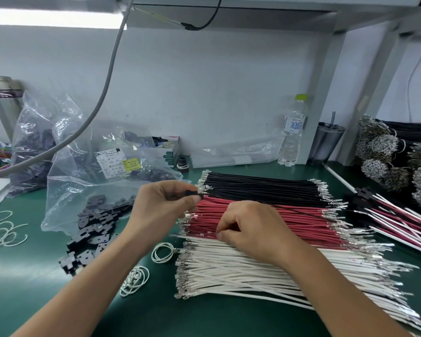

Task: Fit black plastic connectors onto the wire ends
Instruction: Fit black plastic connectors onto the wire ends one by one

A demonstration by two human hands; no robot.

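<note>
Right, step in hand looks like loading a connector: left hand [164, 205] pinches a black connector [191, 193] between thumb and fingers, closed tight on it, held above the near ends of the wire stacks; a single black wire [289, 209] runs out of it to the right, over the red wires [265, 224], its far terminal lying near the right end of the piles.

Right hand [249, 229] rests knuckles-up on the boundary between the red wires and the white wires [241, 271]; fingers curled down onto the wires, seemingly picking one near its left end; fingertips hidden under the hand, so cannot tell whether it has actually closed on a wire or which colour.

To do it well, I'd say: lift one wire only, by the insulation just behind the crimp terminal, not by the metal; keep the connector steady in the left pinch with the open cavity facing the incoming terminal; line up the terminal square and push straight until it seats; light tug afterwards to confirm the lock; avoid dragging neighbours out of the stack.

Supplies: black wires [260, 188] stacked at the back, loose connector pile [95, 227] spilling from the plastic bag [66, 190] at left on the green mat [156, 312]; finished assemblies [394, 215] lie at right.
</note>
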